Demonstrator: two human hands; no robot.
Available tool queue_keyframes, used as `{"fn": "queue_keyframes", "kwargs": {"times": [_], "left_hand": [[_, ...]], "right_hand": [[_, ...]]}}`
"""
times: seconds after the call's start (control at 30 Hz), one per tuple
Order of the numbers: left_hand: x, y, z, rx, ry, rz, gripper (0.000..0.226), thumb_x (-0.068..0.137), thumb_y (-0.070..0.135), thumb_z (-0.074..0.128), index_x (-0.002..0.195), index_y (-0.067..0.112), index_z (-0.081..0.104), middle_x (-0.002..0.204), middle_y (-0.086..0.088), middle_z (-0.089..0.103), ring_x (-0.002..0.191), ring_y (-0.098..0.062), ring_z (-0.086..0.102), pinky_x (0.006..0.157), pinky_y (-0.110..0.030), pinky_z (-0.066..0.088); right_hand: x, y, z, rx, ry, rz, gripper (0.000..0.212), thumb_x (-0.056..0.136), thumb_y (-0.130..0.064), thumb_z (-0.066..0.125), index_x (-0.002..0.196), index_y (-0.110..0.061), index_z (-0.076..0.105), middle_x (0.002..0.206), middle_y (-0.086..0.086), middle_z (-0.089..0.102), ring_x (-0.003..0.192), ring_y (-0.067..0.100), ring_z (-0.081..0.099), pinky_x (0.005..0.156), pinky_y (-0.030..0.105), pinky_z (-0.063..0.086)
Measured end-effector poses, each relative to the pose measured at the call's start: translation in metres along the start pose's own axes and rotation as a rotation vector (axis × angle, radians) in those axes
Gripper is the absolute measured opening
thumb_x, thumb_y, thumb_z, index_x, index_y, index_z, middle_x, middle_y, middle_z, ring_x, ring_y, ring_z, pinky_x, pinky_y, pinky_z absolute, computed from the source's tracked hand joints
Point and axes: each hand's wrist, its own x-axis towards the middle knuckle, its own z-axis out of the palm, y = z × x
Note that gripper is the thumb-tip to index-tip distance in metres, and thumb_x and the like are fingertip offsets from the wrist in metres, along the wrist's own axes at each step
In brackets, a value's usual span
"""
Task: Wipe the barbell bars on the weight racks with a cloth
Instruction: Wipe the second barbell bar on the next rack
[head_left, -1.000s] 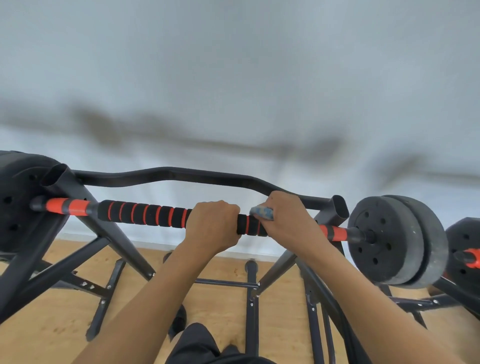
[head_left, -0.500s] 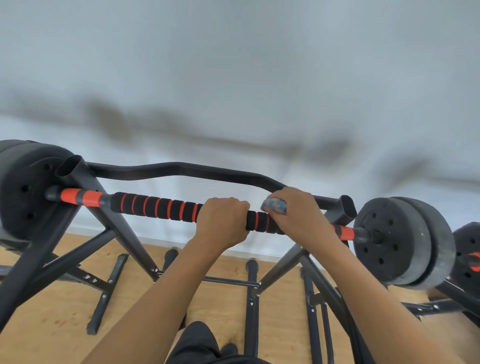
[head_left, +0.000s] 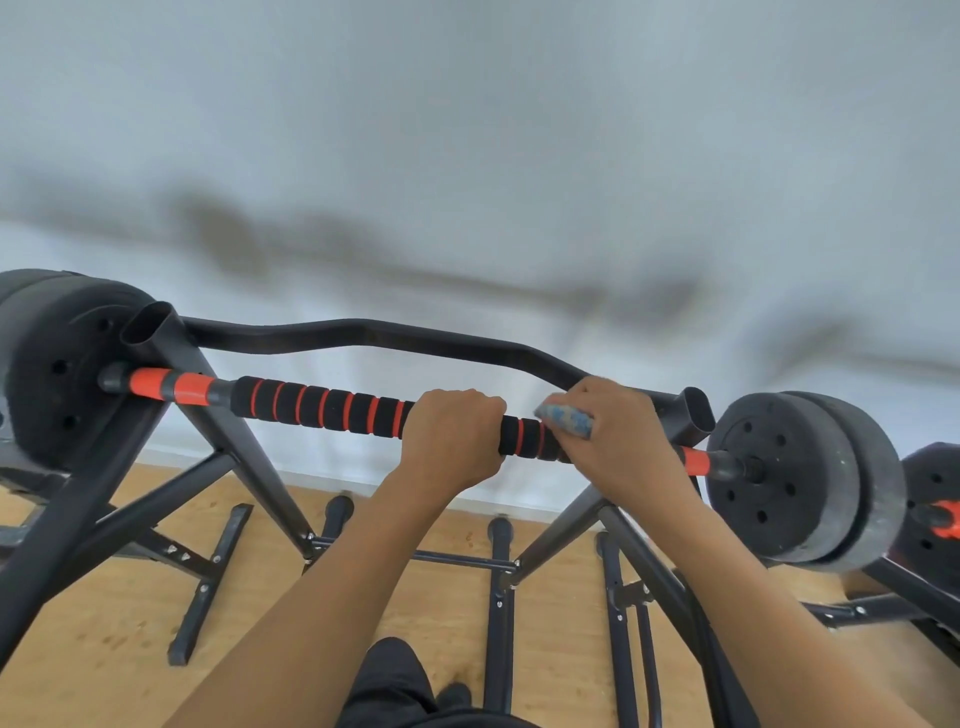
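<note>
- The barbell bar (head_left: 322, 408) lies across the rack (head_left: 182, 358), its foam grip towards the person
- The left hand (head_left: 452, 441) is curled over the bar at mid-grip, probably to stop it rolling
- The right hand (head_left: 618, 441) grips the bar just right of that, wrapping a blue-patterned cloth (head_left: 563, 420) around the foam so it rubs all sides
- Weight plates (head_left: 800, 478) sit at the bar's right end

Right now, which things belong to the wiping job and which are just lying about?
Job: barbell bar, cloth held by the right hand, left hand gripping the bar.
Just there: rack frame, right weight plates, left weight plates, wooden floor.
</note>
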Motion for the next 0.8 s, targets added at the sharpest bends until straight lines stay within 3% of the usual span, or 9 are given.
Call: {"fn": "queue_keyframes", "kwargs": {"times": [0.1, 0.17, 0.3, 0.47, 0.57, 0.67, 0.73, 0.8], "left_hand": [[-0.001, -0.001, 0.001, 0.006, 0.011, 0.017, 0.023, 0.09, 0.04, 0.067, 0.091, 0.027, 0.049, 0.07, 0.009, 0.051, 0.065, -0.013, 0.055, 0.063, -0.029, 0.038], [0.0, -0.001, 0.0, 0.006, 0.005, 0.02, 0.022, 0.09, 0.04, 0.067, 0.092, 0.027, 0.049, 0.069, 0.009, 0.049, 0.065, -0.013, 0.055, 0.063, -0.029, 0.039], [0.002, -0.001, -0.001, -0.002, -0.035, 0.01, 0.023, 0.09, 0.042, 0.069, 0.093, 0.027, 0.051, 0.07, 0.008, 0.053, 0.067, -0.014, 0.058, 0.065, -0.028, 0.043], [0.002, -0.001, 0.001, -0.013, -0.018, 0.01, 0.024, 0.09, 0.041, 0.067, 0.091, 0.027, 0.048, 0.073, 0.008, 0.055, 0.067, -0.015, 0.057, 0.065, -0.029, 0.041], [0.0, 0.0, 0.004, -0.022, 0.024, 0.014, 0.026, 0.09, 0.041, 0.067, 0.092, 0.026, 0.045, 0.072, 0.008, 0.054, 0.066, -0.014, 0.056, 0.064, -0.027, 0.039], [-0.003, 0.0, 0.004, -0.016, 0.048, 0.018, 0.026, 0.091, 0.041, 0.066, 0.091, 0.025, 0.045, 0.071, 0.009, 0.052, 0.065, -0.013, 0.055, 0.064, -0.027, 0.038], [-0.004, 0.001, 0.003, -0.006, 0.051, 0.024, 0.026, 0.091, 0.041, 0.065, 0.09, 0.025, 0.045, 0.07, 0.008, 0.051, 0.064, -0.013, 0.054, 0.064, -0.027, 0.038], [-0.003, 0.001, 0.001, 0.019, 0.032, 0.023, 0.024, 0.092, 0.04, 0.065, 0.091, 0.025, 0.047, 0.069, 0.008, 0.051, 0.065, -0.013, 0.055, 0.065, -0.027, 0.038]], "right_hand": [[0.016, 0.002, 0.008, -0.05, -0.045, 0.057, 0.016, 0.092, -0.024, 0.061, 0.079, -0.017, 0.069, 0.074, 0.004, 0.06, 0.07, 0.02, 0.06, 0.068, 0.034, 0.052], [0.011, 0.0, 0.016, -0.042, -0.048, 0.069, 0.016, 0.092, -0.028, 0.063, 0.079, -0.019, 0.068, 0.076, -0.001, 0.057, 0.069, 0.017, 0.058, 0.065, 0.03, 0.052], [-0.014, -0.004, 0.021, 0.021, 0.035, 0.1, 0.011, 0.09, -0.025, 0.074, 0.099, -0.019, 0.075, 0.09, -0.006, 0.057, 0.076, 0.012, 0.056, 0.067, 0.014, 0.043], [-0.044, -0.002, 0.03, -0.01, -0.08, 0.051, 0.019, 0.092, -0.018, 0.071, 0.11, -0.021, 0.075, 0.096, -0.008, 0.058, 0.084, 0.009, 0.055, 0.07, 0.014, 0.043], [-0.043, -0.006, 0.024, 0.008, -0.008, 0.018, 0.013, 0.091, -0.016, 0.068, 0.1, -0.023, 0.074, 0.089, -0.008, 0.058, 0.078, 0.008, 0.053, 0.068, 0.013, 0.043], [-0.006, -0.001, 0.015, -0.06, 0.101, 0.092, 0.014, 0.09, -0.016, 0.058, 0.077, -0.018, 0.064, 0.073, -0.001, 0.053, 0.067, 0.015, 0.052, 0.061, 0.026, 0.048], [0.012, 0.001, 0.017, -0.056, 0.049, 0.145, 0.016, 0.088, -0.017, 0.056, 0.075, -0.012, 0.063, 0.073, 0.005, 0.055, 0.067, 0.021, 0.056, 0.063, 0.034, 0.053], [0.013, -0.006, 0.021, -0.089, -0.047, 0.121, 0.016, 0.093, -0.025, 0.059, 0.082, -0.016, 0.065, 0.083, 0.002, 0.055, 0.072, 0.018, 0.059, 0.068, 0.025, 0.053]]}}
